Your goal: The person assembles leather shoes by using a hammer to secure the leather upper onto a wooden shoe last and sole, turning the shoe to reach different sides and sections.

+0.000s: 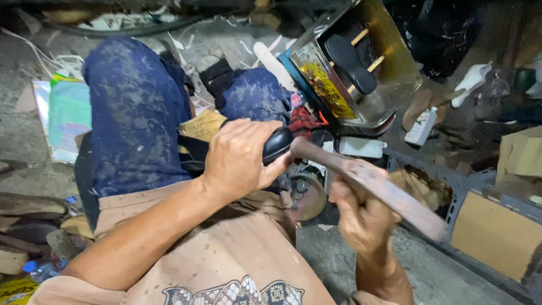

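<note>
Left of frame: green-and-white packet on the ground, beside the person's blue-trousered knee. Scrap wood and a bottle lie at lower left.

Centre: left hand clenched over a black shoe, fingers wrapped round it, pinning it on the lap just right of the knee. The thumb lies close to the shoe's exposed end.

Centre-right: right hand grasps the wooden handle of a hammer, fingers closed round the handle. The hammer's head end sits against the shoe, right next to the left thumb.

Upper right: open metal tin holding a black sole; white bottle below it; cardboard at lower right.

Risks, judged:
- A blow landing off-line would hit the left thumb, since it lies so near the strike point.
- The shoe is curved and glossy; a glancing hit could skid off toward the knee.
- Held only by hand on the lap, the shoe may twist under impact.
</note>
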